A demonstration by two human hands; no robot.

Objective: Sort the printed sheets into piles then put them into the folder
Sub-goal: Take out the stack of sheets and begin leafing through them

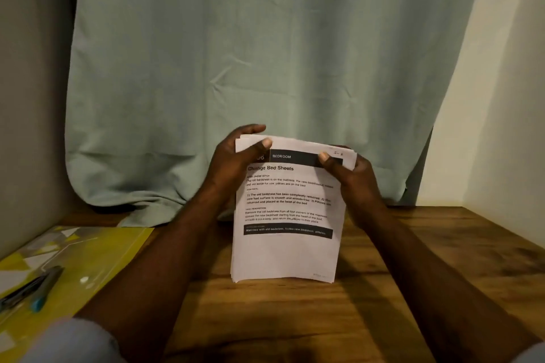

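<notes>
Folder [112, 247] bears pens [47, 286]; left hand [236, 162] and right hand [351, 177] grip sheets [289, 253].

A pale green curtain [265, 53] fills most of the background. It hangs in soft creases, and its lower edge bunches where it meets the back of a wooden table [295, 318] with dark, streaky grain. A grey wall [29, 97] stands to the left of the curtain and a cream wall [501, 97] to the right. Near the lower left corner lies a grey marker [48, 286] with a blue tip, pointing toward the viewer. Just beside it is a darker, blurred thing, possibly a second pen [20, 295].
</notes>
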